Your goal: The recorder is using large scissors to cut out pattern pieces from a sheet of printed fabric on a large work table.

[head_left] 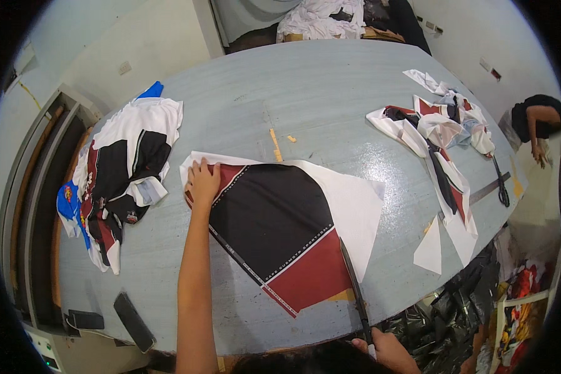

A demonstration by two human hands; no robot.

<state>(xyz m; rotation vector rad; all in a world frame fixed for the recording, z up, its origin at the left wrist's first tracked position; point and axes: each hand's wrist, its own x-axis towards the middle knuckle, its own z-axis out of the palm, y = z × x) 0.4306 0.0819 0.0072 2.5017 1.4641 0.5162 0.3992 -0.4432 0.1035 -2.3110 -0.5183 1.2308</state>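
A printed fabric panel (271,218) in black, dark red and white lies spread out at the near middle of the table. My left hand (202,182) rests flat on its upper left corner, fingers stretched out and pressing the cloth. My right hand (389,354) grips the handles of long dark scissors (357,290) at the near edge. Their blades point away from me and lie along the panel's right side, between the printed part and the white margin (355,212). Part of the right hand's grip is hidden at the lower edge.
Printed garment pieces (131,143) are heaped at the left, fabric scraps (442,124) at the right. A second pair of scissors (502,187) lies beside a metal ruler (487,189). A dark phone-like slab (134,321) sits near left. Another person (536,121) bends down beyond the table's right side.
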